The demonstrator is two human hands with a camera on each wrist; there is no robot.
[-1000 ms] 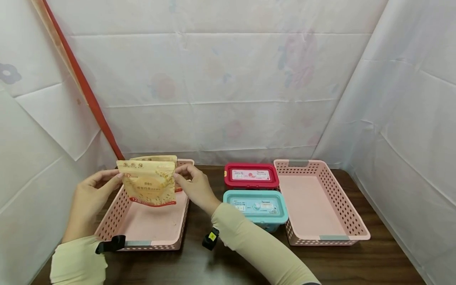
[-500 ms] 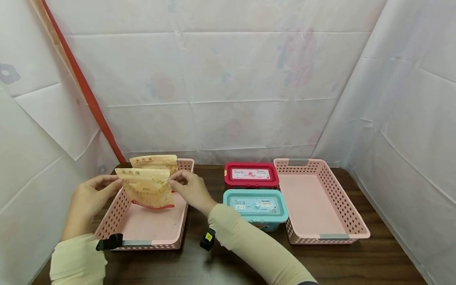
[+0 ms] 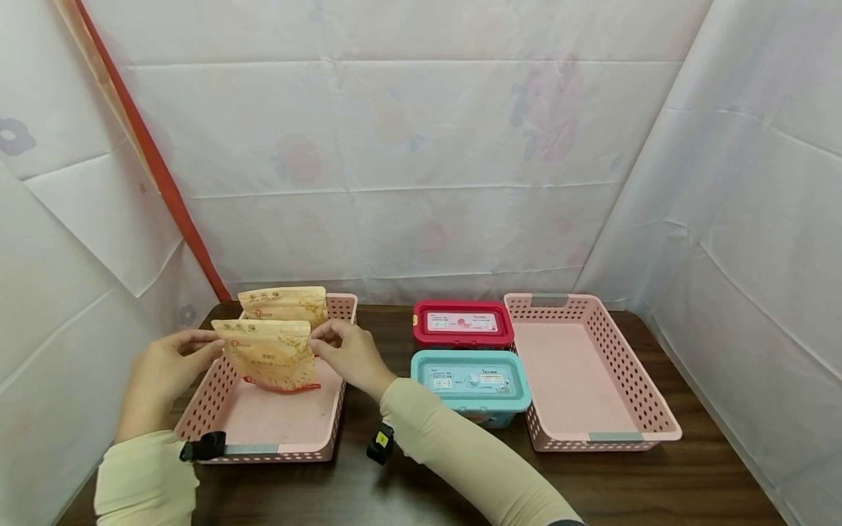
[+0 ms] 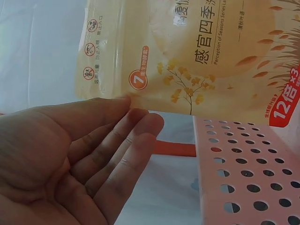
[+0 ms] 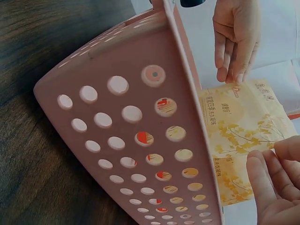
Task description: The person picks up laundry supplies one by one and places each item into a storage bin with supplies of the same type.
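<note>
Left hand [image 3: 164, 372], right hand [image 3: 351, 356]: each pinched a side edge of front pouch [image 3: 268, 358] | pouch between them, over basket [image 3: 272, 424], base contact unclear | second pouch [image 3: 292, 303] just beyond hands | risk: slight fingertip holds could slip, toppling it; a forward push might knock the rear one.

Front pouch [image 3: 266, 356] is toned pale yellow, printed with golden leaf sprigs, banded red at base. Rear pouch [image 3: 284, 302] is likewise yellow. Left basket [image 3: 272, 424] and right basket [image 3: 579, 380] are coloured pale pink, patterned with round holes. Tubs are coloured crimson [image 3: 463, 324] and turquoise [image 3: 470, 383]. Table [image 3: 316, 493]: dark brown, grained. Backdrop [image 3: 421, 131]: white, faintly flowered.
</note>
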